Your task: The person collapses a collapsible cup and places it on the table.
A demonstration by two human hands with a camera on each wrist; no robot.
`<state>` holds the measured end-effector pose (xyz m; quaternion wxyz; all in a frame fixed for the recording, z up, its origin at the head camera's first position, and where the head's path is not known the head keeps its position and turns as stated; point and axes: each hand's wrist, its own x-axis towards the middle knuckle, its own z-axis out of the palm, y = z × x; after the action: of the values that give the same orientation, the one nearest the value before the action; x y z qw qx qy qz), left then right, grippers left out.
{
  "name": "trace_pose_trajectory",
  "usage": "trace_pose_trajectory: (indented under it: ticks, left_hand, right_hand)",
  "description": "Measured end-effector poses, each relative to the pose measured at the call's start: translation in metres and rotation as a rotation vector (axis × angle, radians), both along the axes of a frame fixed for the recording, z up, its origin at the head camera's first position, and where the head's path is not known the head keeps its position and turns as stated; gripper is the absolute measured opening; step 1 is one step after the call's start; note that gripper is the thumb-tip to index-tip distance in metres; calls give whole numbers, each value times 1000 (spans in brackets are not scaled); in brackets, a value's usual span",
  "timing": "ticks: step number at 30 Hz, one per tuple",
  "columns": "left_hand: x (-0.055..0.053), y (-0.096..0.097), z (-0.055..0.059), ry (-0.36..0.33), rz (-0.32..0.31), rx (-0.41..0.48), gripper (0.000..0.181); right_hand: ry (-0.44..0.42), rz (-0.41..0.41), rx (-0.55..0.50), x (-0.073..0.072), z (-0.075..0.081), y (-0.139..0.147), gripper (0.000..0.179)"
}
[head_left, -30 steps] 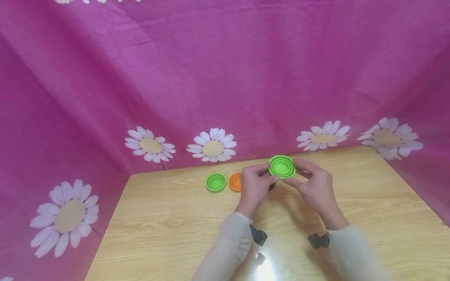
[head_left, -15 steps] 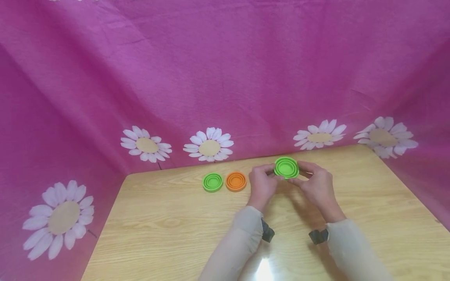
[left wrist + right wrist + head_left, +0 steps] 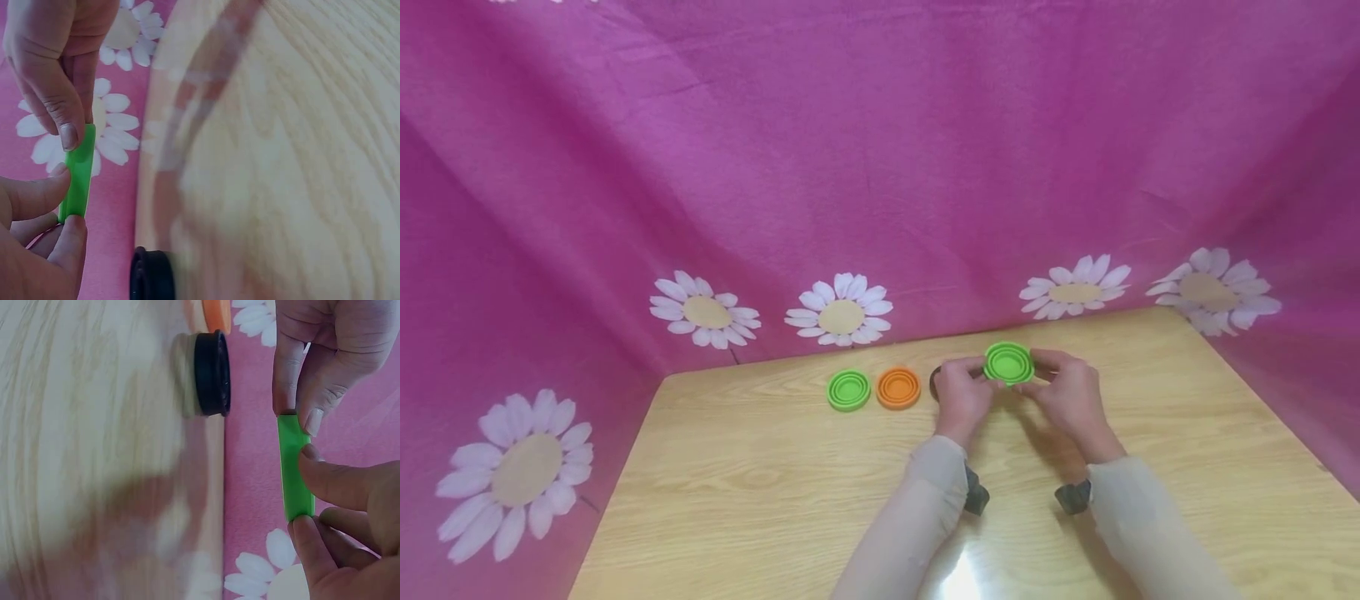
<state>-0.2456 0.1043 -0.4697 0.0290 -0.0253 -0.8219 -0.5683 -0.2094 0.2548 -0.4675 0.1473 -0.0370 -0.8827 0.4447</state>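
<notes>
Both hands hold a collapsed green folding cup (image 3: 1009,364) above the far part of the table, its concentric rings tilted toward the head camera. My left hand (image 3: 964,398) pinches its left edge, thumb in front and fingers behind. Its right edge sits in the fingertips of my right hand (image 3: 1070,400). Edge-on, the green cup (image 3: 294,469) appears as a flat disc in the right wrist view. A black collapsed cup (image 3: 211,374) lies on the table close by; in the head view my left hand mostly hides it.
Left of the hands, an orange collapsed cup (image 3: 898,388) and another green collapsed cup (image 3: 848,390) lie in a row on the wooden table (image 3: 752,475). A pink cloth (image 3: 887,167) with white flowers hangs behind the table's back edge.
The green cup has shifted slightly right and down with both hands. The orange cup, partly covered by the left hand one second ago, now shows whole. The view has turned slightly.
</notes>
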Motion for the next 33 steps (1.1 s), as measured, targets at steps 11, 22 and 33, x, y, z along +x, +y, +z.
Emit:
trace_pose_trajectory:
  ticks: [11, 22, 33]
  left_hand:
    - [-4, 6, -18, -22, 10, -33, 35]
    - [-10, 11, -30, -46, -22, -176, 33]
    - [-8, 16, -22, -16, -63, -402, 30]
  right_hand:
    - [-74, 13, 20, -8, -12, 2, 55]
    - [-120, 33, 46, -13, -23, 4, 54]
    - [-200, 36, 61, -14, -27, 7, 54]
